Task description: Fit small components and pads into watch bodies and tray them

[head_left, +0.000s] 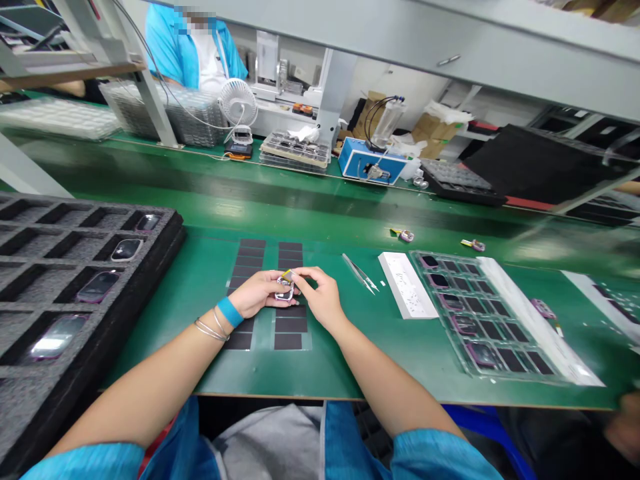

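Note:
My left hand, with a blue wristband and metal bangles, has its fingers closed around a small purple-edged smartwatch case. My right hand meets it from the other side, thumb and forefinger pinching a yellow-and-dark tab at the top of the case. Whether the tab is joined to the case is hidden by the fingers. Beneath both hands, two strips of dark rectangular stickers lie on the green table. Metal tweezers rest to the right, apart from my hands.
A black foam tray holding several watches stands left. On the right are a white block with tiny specks and a clear plastic tray of watches and dark pieces. Loose watch cases lie behind. A person sits opposite.

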The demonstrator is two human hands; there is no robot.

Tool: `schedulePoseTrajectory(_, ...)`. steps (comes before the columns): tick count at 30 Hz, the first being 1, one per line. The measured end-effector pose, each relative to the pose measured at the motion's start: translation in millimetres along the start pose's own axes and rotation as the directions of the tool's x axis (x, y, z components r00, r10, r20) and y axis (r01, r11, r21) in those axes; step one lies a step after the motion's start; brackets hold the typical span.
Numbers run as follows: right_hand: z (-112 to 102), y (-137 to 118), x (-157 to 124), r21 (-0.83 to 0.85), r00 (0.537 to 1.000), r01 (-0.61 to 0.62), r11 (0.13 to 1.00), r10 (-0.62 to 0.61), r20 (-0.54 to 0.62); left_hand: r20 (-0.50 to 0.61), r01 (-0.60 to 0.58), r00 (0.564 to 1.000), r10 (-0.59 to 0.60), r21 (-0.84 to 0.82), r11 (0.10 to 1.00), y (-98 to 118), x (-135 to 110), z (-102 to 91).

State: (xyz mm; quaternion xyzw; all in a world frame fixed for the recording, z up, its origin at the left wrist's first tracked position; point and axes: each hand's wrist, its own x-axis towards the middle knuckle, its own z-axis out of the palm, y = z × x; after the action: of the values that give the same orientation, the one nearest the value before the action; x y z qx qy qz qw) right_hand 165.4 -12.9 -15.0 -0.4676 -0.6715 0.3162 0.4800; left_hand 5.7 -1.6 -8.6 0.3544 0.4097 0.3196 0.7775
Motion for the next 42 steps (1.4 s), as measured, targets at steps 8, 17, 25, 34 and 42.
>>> schedulePoseTrajectory(8, -1, 2, -1, -0.283, 0.909, 0.417, 0.864, -0.405, 0.104, -0.002, -0.004, 1.0, 0.004, -0.155, 0.988, 4, -2, -5.2)
schedulePoseTrajectory(17, -3, 3, 0, -0.332, 0.882, 0.471, 0.818, -0.423, 0.208, 0.045, -0.044, 0.997, 0.055, -0.216, 0.975, 6, -2, -9.5)
schedulePoseTrajectory(25, -2, 13, 1, 0.215, 0.983, -0.117, 0.97, 0.082, 0.163, 0.129, -0.105, 0.985, 0.113, -0.065, 0.992, 0, -1, -8.8)
schedulePoseTrajectory(34, 2, 6, -3, 0.458, 0.903, -0.375, 0.806, 0.205, 0.379, 0.178, -0.262, 0.954, 0.242, 0.094, 0.961, -6, -1, -7.5)
schedulePoseTrajectory(42, -3, 8, 0, 0.467, 0.876, -0.405, 0.786, 0.188, 0.444, 0.16, -0.238, 0.964, 0.212, 0.169, 0.956, -4, -2, -2.6)
